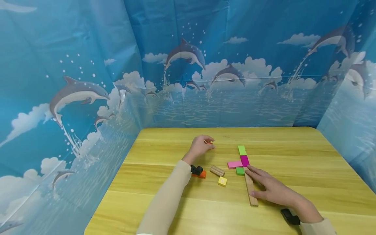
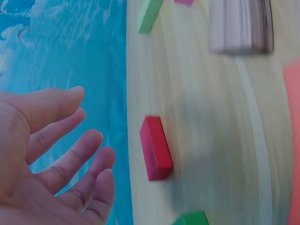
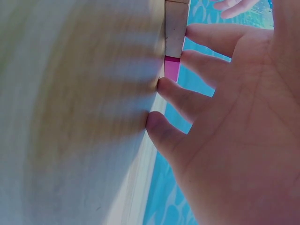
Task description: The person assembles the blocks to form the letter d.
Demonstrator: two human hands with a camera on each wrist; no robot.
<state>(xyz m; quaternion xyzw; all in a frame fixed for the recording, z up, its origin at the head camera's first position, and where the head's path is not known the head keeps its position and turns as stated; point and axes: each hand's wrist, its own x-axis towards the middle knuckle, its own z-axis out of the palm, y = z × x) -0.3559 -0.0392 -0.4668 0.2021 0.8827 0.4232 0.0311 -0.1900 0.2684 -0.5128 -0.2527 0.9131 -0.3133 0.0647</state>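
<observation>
My left hand hovers over the far side of the table, thumb and fingers spread with nothing between them. Below it lies a red block, which the fingers partly cover in the head view. On the right, my right hand rests with extended fingers along a row of wooden blocks; its fingertips are right at the row's side. This line continues away from me with a magenta block and a light green block. Pink and green blocks sit at its left side.
Between the arms lie a ridged wooden block and a yellow block. An orange block is partly hidden behind the left wrist's black camera. Dolphin-printed curtains stand behind the wooden table.
</observation>
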